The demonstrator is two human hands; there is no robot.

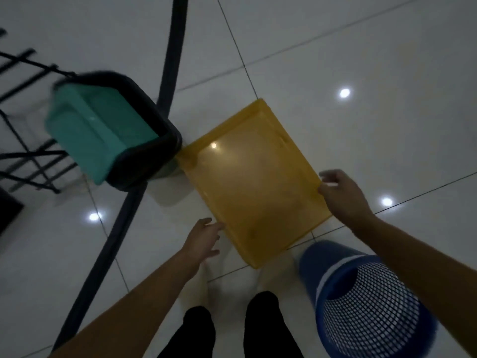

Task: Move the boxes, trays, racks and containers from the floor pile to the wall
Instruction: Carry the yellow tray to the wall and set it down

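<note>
- Head view: found yellow translucent plastic tray [254, 182] at white tiled floor [361, 60], resting or just raised, unclear.
- Caught right hand [340, 192] clamped on the tray's right edge, thumb on top, likely for lifting.
- Saw left hand [204, 237] at the tray's near-left corner, fingers straight, probably reaching to steady.
- Noted green plastic box [95, 130] in black tub [157, 140] touching the tray's left corner; blue mesh basket [366, 301] beside its near edge.

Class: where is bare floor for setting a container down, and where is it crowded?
Bare tiles lie beyond the yellow tray, upper right, and left of the dark tube. Crowded around the black bin at the tray's corner.
</note>
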